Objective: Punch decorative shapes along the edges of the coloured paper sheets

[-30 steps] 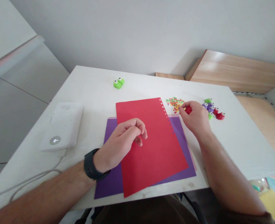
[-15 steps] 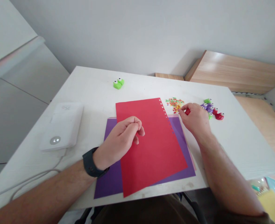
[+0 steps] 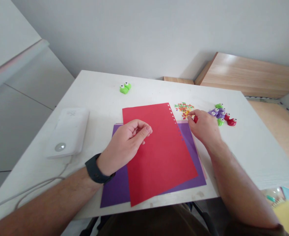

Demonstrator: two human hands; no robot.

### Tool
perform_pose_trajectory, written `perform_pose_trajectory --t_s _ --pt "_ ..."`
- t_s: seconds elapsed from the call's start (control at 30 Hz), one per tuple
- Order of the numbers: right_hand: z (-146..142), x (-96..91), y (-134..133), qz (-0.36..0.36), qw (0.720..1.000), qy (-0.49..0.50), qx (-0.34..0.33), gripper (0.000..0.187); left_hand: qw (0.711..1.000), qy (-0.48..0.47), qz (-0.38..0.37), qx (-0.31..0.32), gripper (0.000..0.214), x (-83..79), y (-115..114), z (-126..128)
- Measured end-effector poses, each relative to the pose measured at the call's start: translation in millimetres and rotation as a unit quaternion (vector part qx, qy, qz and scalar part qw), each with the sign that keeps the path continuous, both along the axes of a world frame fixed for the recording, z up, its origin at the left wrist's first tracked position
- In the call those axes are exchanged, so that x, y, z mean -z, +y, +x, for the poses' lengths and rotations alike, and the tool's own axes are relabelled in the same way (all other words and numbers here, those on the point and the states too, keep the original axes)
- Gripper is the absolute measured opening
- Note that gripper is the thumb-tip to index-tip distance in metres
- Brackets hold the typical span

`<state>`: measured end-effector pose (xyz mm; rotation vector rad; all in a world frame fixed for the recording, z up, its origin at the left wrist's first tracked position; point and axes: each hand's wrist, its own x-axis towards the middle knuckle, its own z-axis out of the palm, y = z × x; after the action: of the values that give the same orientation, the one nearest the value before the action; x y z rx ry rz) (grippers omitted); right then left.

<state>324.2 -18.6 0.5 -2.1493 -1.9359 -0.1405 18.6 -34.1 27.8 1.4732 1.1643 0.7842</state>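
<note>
My left hand (image 3: pixel 124 144), with a dark watch on its wrist, hovers over a red sheet of paper (image 3: pixel 161 157). Its thumb and fingertips are pinched together; whatever may be between them is too small to make out. Small cut-outs run along the sheet's right edge. Beneath it lies a purple sheet (image 3: pixel 117 190). My right hand (image 3: pixel 205 126) is curled around a small red object (image 3: pixel 195 119), mostly hidden by the fingers. Its fingertips are beside a heap of tiny coloured paper bits (image 3: pixel 184 107), green, orange, yellow and red.
Right of my right hand sit several small glossy goggle-eyed pieces (image 3: pixel 221 113) in purple, green and red. A green goggle-eyed pair (image 3: pixel 125 88) lies at the back of the white table (image 3: pixel 100 95). At left is a white device (image 3: pixel 69 131) with a cable (image 3: pixel 43 182).
My left hand's thumb has straightened out against the fingertips, and the hand has turned slightly. My right hand stays by the paper bits with the red object. The view has shifted slightly.
</note>
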Motion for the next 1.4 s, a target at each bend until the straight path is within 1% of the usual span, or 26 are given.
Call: perform_pose_trajectory --t_s 0.13,0.27,0.37,0.5,0.6,0.73,0.87,0.97,1.03,1.1,1.17,1.23,1.4 --pt "-2.8 -2.0 -1.8 -0.011 1.000 0.023 -0.007 0.027 1.000 -0.007 0.013 -0.016 0.032 -1.6 -0.1 0.1" --pt "-7.4 -4.1 -5.1 -0.013 0.998 0.054 -0.019 0.027 0.999 -0.016 0.017 -0.025 0.031 0.6 0.0 -1.2" --pt "-11.0 -6.5 -7.5 -0.023 0.997 0.066 -0.019 0.025 0.999 -0.029 0.005 -0.030 0.029 1.5 0.4 -1.5" --pt "-15.0 -11.4 -10.3 -0.049 0.994 0.089 -0.027 0.026 0.996 -0.087 -0.023 -0.028 0.027 3.0 0.4 -0.6" --pt "-17.1 -14.3 -12.4 -0.081 0.989 0.116 -0.043 0.028 0.992 -0.122 -0.031 -0.022 0.018 3.0 -0.5 -0.3" --pt "-17.7 -14.6 -14.4 -0.104 0.984 0.131 -0.064 0.027 0.994 -0.099 -0.028 -0.032 0.014 0.5 -1.1 -0.9" --pt "-17.6 -15.2 -15.1 -0.106 0.983 0.129 -0.079 0.025 0.995 -0.091 -0.023 -0.041 0.018 1.3 -0.2 -1.4" --pt "-18.7 -17.2 -15.5 -0.098 0.984 0.135 -0.070 0.025 0.994 -0.100 -0.024 -0.044 0.021 2.9 0.2 -1.0" --pt "-20.8 -17.8 -16.5 -0.079 0.982 0.161 -0.062 0.025 0.993 -0.103 -0.033 -0.042 0.023 2.4 0.1 -0.2" --pt "-24.5 -16.7 -18.3 -0.047 0.975 0.208 -0.067 0.025 0.993 -0.103 -0.045 -0.037 0.024 0.8 -0.5 0.7" --pt "-30.3 -14.1 -21.3 -0.008 0.961 0.258 -0.097 0.027 0.993 -0.100 -0.057 -0.027 0.025 -0.5 -1.6 1.3" --pt "-37.8 -11.1 -25.4 0.023 0.944 0.295 -0.143 0.026 0.993 -0.096 -0.063 -0.005 0.025 -0.6 -3.0 1.1" --pt "-57.6 -7.9 -35.9 0.040 0.907 0.341 -0.245 0.020 0.992 -0.081 -0.063 0.068 0.030 3.1 -7.0 -1.3"
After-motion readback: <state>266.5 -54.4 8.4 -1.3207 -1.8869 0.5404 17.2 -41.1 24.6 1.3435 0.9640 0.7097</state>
